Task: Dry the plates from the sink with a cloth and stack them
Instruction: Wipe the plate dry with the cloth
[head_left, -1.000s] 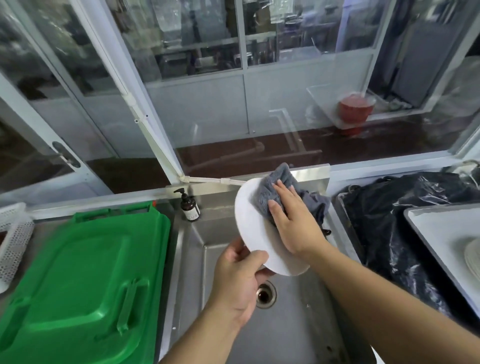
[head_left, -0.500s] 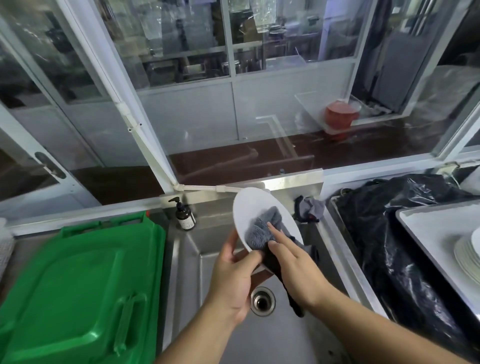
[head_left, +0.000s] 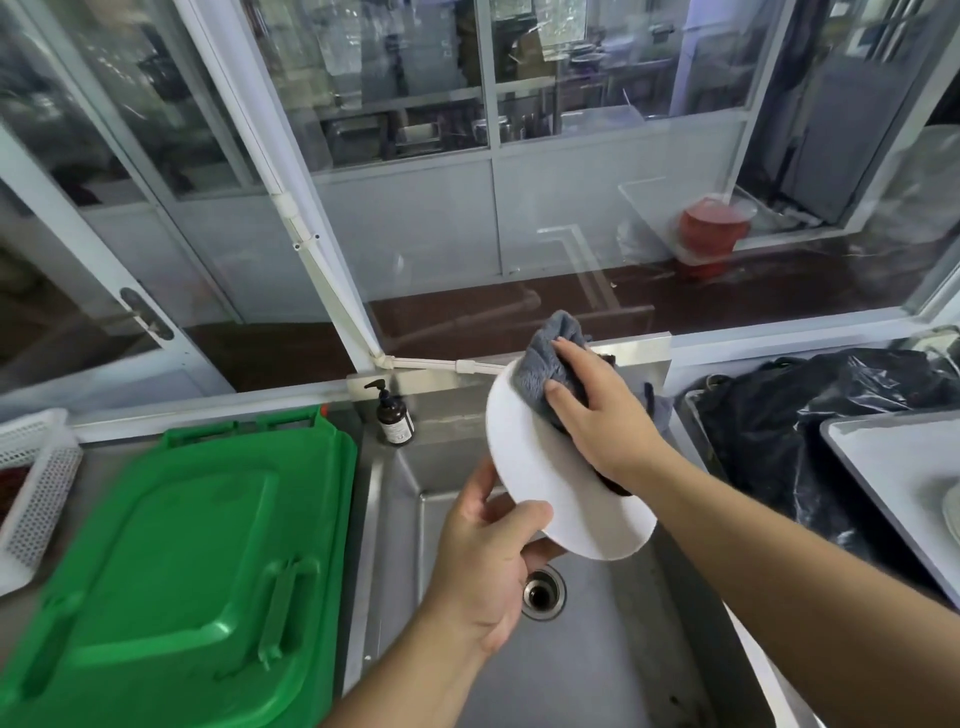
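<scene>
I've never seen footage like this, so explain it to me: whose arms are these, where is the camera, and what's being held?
The camera sits on a person's head, looking forward and down, so the two bare arms are the wearer's own. The left hand grips the lower edge of a white plate, tilted above a steel sink. The right hand presses a grey cloth against the plate's upper part to dry it. Beside the sink lie a green bin lid, a soap bottle and a black plastic bag.
</scene>
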